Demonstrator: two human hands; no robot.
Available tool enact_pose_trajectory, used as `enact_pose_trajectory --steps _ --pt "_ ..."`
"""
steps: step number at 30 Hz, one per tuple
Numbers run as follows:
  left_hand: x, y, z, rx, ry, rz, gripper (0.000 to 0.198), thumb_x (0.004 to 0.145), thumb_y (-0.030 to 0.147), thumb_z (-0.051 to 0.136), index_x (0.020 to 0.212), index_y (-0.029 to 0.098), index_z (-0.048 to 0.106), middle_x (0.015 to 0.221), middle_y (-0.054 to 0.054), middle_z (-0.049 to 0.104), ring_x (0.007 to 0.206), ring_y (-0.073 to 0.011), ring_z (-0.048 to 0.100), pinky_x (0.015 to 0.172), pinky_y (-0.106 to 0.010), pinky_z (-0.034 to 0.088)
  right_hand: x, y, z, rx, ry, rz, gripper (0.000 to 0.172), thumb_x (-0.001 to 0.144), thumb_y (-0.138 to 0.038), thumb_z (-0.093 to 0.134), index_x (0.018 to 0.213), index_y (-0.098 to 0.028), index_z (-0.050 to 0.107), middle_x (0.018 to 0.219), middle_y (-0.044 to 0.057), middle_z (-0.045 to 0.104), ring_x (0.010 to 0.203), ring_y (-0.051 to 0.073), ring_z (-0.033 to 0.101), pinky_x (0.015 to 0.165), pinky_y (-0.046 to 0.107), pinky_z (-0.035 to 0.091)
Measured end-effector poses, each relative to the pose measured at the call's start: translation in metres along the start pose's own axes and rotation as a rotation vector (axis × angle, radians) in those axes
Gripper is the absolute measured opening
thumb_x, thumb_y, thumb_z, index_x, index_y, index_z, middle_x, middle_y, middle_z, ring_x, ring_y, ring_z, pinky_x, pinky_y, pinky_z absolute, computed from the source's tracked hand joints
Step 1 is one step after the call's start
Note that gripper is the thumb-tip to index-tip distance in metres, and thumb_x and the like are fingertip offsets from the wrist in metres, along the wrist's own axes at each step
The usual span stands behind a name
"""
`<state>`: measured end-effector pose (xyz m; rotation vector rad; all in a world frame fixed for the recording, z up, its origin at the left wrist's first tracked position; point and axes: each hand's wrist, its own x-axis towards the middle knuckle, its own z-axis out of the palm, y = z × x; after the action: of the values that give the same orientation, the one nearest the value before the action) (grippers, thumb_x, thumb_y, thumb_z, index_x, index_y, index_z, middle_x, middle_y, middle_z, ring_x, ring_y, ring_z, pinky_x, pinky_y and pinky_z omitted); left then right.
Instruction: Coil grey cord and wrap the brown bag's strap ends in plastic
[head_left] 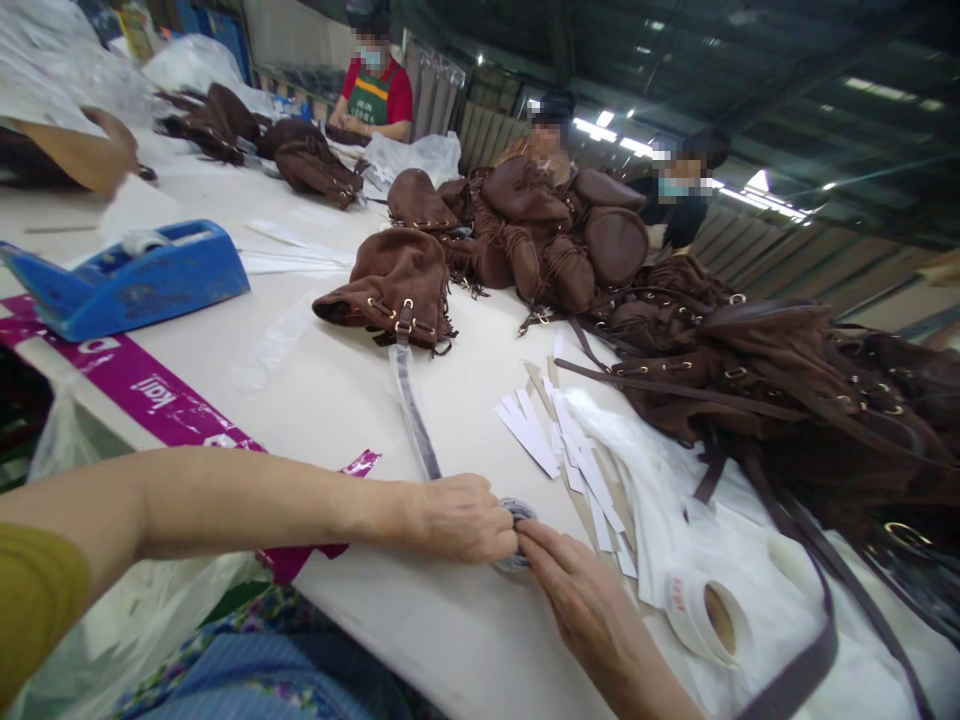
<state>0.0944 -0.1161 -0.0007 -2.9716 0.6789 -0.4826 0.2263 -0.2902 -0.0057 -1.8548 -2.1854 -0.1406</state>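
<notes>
A small coil of thin grey bands (pixel 516 510) lies on the table between my two hands. My left hand (pixel 465 520) is closed at its left side, fingertips pinched on the bands. From the right, my right hand (pixel 574 580) presses its fingers together on the same coil. A strap wrapped in clear plastic (pixel 411 405) runs from a brown fringed bag (pixel 401 285) down to my left hand, which hides its near end. The bag rests on its side, with gold eyelets and a buckle tab showing.
A blue tape dispenser (pixel 142 285) stands at left, near purple printed tape (pixel 165 395). Paper strips (pixel 574 450) lie right of centre, beside white wrapping and a tape roll (pixel 709 615). Brown bags (pixel 525 230) are piled behind and right. Several co-workers (pixel 379 90) are across the table.
</notes>
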Motion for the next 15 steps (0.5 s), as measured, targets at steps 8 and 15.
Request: enact_pose_trajectory --steps 8,15 --pt "-0.022 0.026 0.002 -0.105 0.047 -0.235 0.009 0.089 0.023 0.055 0.084 0.016 0.055 0.076 -0.002 0.062 0.065 -0.0162 0.056 0.055 -0.032 0.04 0.018 -0.022 0.007 0.324 -0.065 0.13 0.015 0.095 -0.025 0.043 0.094 -0.02 0.057 0.096 0.009 0.065 0.084 0.02 0.064 0.072 0.03 0.055" --pt "-0.029 -0.023 -0.013 -0.182 -0.045 -0.138 0.022 0.085 0.024 0.063 0.106 0.023 0.056 0.079 0.002 0.064 0.065 -0.0141 0.058 0.049 -0.029 0.032 0.024 0.005 -0.007 0.465 -0.159 0.037 0.011 0.093 -0.019 0.048 0.096 -0.02 0.058 0.101 0.007 0.062 0.095 0.019 0.061 0.08 0.029 0.051"
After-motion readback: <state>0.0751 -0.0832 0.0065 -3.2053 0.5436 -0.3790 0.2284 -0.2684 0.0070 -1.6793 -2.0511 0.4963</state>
